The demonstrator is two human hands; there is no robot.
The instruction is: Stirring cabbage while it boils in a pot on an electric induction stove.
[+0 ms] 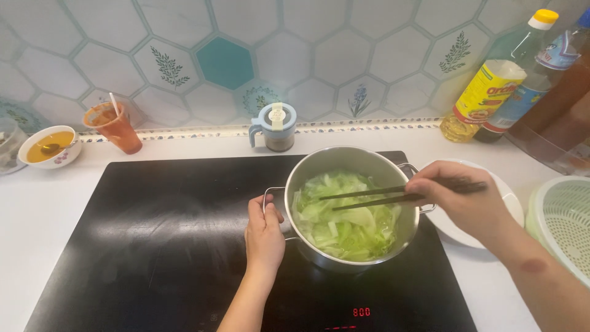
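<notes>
A shiny steel pot [353, 161] with round walls stands on the glossy black glass cooktop [153, 246], and pale green cabbage leaves [344, 221], wet and limp, fill its lower half. The left hand [264, 233] is curled closed around the thin wire handle [270, 192] on the pot's near-left side, thumb laid over the top. The right hand [458, 200] is pinched shut on a pair of dark, slender chopsticks [369, 197], which reach out level over the rim with their tips above the leaves; whether the tips touch the cabbage I cannot tell. Under that hand, just beside the pot, lies a flat white plate [510, 206] on the white tabletop [37, 209]. At the far right edge sits a pale green plastic colander [562, 224] with a fine grid of holes. Behind it, against the hexagon-tiled wall [344, 55], stand two tall bottles: a clear one of yellow oil [491, 86] with a yellow label and yellow cap, and a darker one [531, 80] with a blue-and-white label. At the back, centre, is a small jar [276, 128] with a pale blue lid and side handle. To the left stand an orange plastic cup [117, 126] with a white stick in it and a white bowl [49, 147] of amber liquid holding a spoon. Red digits [361, 312] glow on the cooktop's near edge.
</notes>
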